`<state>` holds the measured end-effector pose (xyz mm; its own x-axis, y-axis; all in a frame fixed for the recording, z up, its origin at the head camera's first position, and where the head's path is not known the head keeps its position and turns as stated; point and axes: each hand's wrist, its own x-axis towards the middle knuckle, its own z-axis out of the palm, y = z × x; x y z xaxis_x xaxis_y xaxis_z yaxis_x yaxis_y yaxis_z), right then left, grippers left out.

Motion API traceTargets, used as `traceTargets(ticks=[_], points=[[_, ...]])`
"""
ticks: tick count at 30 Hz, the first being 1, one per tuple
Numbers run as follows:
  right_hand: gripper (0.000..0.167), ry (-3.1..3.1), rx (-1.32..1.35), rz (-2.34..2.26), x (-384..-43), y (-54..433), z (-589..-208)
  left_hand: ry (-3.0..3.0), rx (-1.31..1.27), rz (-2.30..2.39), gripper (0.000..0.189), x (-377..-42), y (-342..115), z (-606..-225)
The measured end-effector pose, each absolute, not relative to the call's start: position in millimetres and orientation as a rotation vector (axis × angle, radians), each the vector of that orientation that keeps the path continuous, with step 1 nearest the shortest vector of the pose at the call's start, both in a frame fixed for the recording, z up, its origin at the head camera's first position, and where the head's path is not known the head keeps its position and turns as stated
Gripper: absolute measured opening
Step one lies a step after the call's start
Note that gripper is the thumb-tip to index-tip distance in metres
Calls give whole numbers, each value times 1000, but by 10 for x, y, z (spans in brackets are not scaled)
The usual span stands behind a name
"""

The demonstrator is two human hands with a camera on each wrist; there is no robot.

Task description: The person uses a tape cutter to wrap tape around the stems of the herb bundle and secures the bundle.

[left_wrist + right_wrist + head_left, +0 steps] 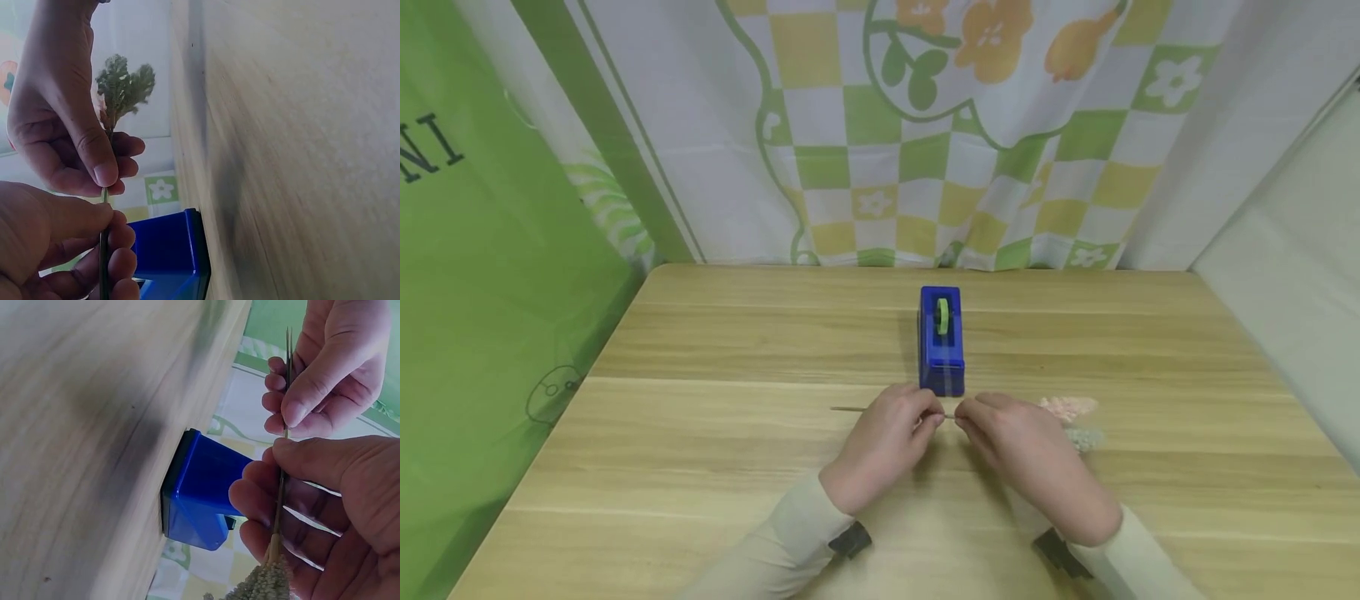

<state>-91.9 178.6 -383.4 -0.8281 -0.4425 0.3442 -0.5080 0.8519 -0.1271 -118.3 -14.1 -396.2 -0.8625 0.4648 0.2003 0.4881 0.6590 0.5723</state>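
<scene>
My left hand (887, 437) and right hand (1026, 450) pinch thin stems (847, 409) between thumb and fingers, close together above the table. The stems run sideways through both hands; their bare ends stick out past the left hand, as a pair in the right wrist view. Beyond the right hand are a pale pink flower sprig (1070, 407) and a grey-green sprig (1084, 439). In the left wrist view the green sprig (124, 86) partly covers the pink one. Just behind the fingers stands a blue tape dispenser (942, 358) with a yellow-green ring (942, 317) inside.
The wood-grain table (737, 333) reaches back to a checked, flowered curtain (880, 167). Green fabric (497, 292) hangs at the left, and a pale cloth (1300, 233) at the right. Each wrist bears a dark strap.
</scene>
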Motion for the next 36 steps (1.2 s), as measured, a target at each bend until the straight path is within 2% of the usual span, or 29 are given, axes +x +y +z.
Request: traceTargets(ticks=[6, 18, 36], points=[[4, -2730, 705, 328, -952, 1776, -3851, -2816, -823, -940, 16, -1186, -140, -3970], [8, -2745, 716, 302, -958, 1755, -3851, -2802, -804, -983, 13, -1202, -145, -3973], [6, -2722, 681, 352, -1004, 1738, -3879, -2765, -803, -929, 13, -1225, -138, -4009]])
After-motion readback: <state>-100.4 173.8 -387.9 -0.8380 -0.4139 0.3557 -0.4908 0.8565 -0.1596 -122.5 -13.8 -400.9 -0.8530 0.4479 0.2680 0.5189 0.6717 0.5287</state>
